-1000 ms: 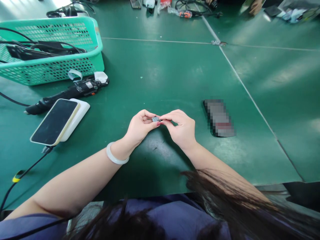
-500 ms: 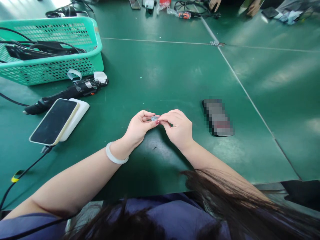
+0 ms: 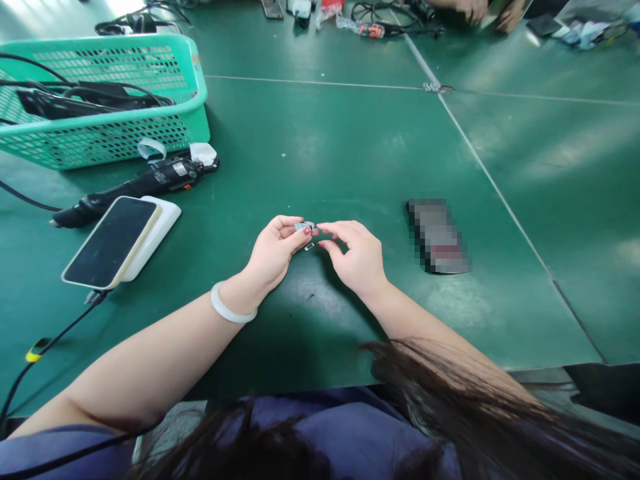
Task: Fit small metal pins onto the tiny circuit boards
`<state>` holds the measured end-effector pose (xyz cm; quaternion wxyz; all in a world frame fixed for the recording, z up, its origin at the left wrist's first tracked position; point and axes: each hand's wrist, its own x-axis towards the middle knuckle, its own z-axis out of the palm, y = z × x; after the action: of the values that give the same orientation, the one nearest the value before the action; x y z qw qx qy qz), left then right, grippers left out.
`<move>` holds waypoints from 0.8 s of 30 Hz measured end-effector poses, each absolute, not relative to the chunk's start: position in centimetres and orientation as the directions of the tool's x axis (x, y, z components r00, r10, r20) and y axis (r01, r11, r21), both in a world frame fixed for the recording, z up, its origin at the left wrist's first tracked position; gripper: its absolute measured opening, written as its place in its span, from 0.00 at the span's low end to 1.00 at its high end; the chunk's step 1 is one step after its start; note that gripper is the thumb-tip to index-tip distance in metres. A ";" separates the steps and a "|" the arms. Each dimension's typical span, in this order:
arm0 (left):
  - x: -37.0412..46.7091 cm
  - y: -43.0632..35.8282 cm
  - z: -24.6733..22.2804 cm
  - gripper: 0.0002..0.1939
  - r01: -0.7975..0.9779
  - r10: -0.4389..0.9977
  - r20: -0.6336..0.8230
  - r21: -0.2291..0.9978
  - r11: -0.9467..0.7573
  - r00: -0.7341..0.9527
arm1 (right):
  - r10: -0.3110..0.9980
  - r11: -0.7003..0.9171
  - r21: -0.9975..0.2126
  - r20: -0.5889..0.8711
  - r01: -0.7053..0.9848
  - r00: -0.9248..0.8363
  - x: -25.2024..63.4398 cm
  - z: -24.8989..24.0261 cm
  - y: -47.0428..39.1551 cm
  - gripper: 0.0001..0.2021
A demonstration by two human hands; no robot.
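Between its thumb and fingers my left hand pinches a small grey-blue part, partly covered by the thumb. My right hand is just to the right, thumb and forefinger apart with nothing seen between them. Its fingertips are close to the part; whether they touch it I cannot tell. A tiny white rectangular frame shows below the left thumb, in the gap between the hands. Whether it lies on the table or is in the air is unclear.
On the green table, a green basket of black cables stands left. Before it lie a black power screwdriver and a phone on a white block. A blurred dark object lies right. Another person's hands are at the far edge.
My right thumb and forefinger have parted and come off the grey-blue part, which stays in my left hand. The white frame now shows below it. Another person's hand has moved right.
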<state>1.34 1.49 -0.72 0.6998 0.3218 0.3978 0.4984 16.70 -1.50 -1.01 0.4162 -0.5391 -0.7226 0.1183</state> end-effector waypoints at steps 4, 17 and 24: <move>1.3 1.8 -0.7 0.13 -0.439 0.967 -0.218 0.863 0.252 0.128 | 0.919 0.343 -0.625 0.378 0.701 -0.113 16.6 -1.4 -1.0 0.13; 1.4 1.9 -0.9 0.13 -0.325 0.969 -0.225 0.913 0.247 0.105 | 0.936 0.330 -0.424 0.265 0.843 -0.233 16.5 -2.6 0.5 0.07; 1.4 1.7 -0.8 0.12 -0.289 0.969 -0.198 0.928 0.233 0.146 | 0.936 0.284 -0.414 0.314 0.865 -0.157 17.9 -2.1 0.4 0.09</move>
<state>1.44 1.74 -0.84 0.6507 0.3868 0.4394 0.4836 17.95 0.42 -2.06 0.2609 -0.5945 -0.7575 0.0684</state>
